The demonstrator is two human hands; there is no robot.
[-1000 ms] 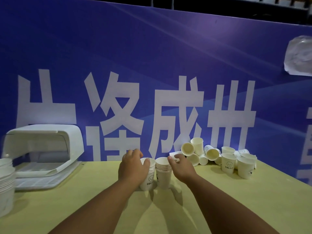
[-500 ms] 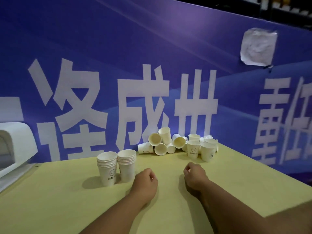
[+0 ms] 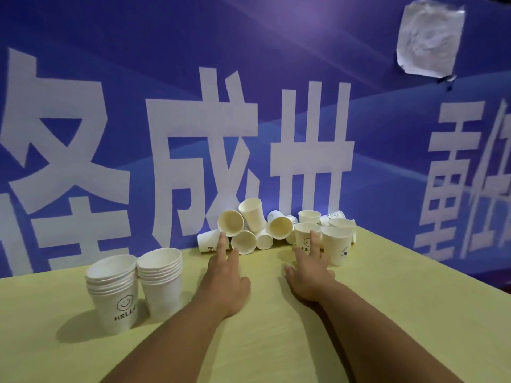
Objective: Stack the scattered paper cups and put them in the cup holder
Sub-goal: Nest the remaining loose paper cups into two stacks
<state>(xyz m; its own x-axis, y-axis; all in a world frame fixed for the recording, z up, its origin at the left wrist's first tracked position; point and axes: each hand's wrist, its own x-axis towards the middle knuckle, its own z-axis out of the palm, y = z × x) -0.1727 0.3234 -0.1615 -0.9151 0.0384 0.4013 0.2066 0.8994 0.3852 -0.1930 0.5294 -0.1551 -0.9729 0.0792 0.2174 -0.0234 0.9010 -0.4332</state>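
Observation:
Two stacks of white paper cups stand side by side on the yellow table: the left stack (image 3: 113, 294) shows a smiley and "HELLO", the right stack (image 3: 161, 277) touches it. A heap of loose cups (image 3: 249, 230) lies against the blue banner, some on their sides. Upright cups stand to its right, among them a "HELLO" cup (image 3: 304, 239) and a plain one (image 3: 337, 247). My left hand (image 3: 225, 275) stretches toward the heap, fingers spread, one fingertip at a fallen cup. My right hand (image 3: 309, 272) reaches with fingers apart, fingertips over the "HELLO" cup. Neither hand holds anything. No cup holder is in view.
A blue banner (image 3: 193, 134) with large white characters rises straight behind the table (image 3: 276, 341). A crumpled white sheet (image 3: 428, 37) is stuck to it at the upper right. The table's right edge (image 3: 442, 275) runs diagonally past the cups.
Both hands let go of the two stacks, drew back as loose fists, and have now opened and reached forward to the loose cups. My view swung right, so the white cup holder left the frame.

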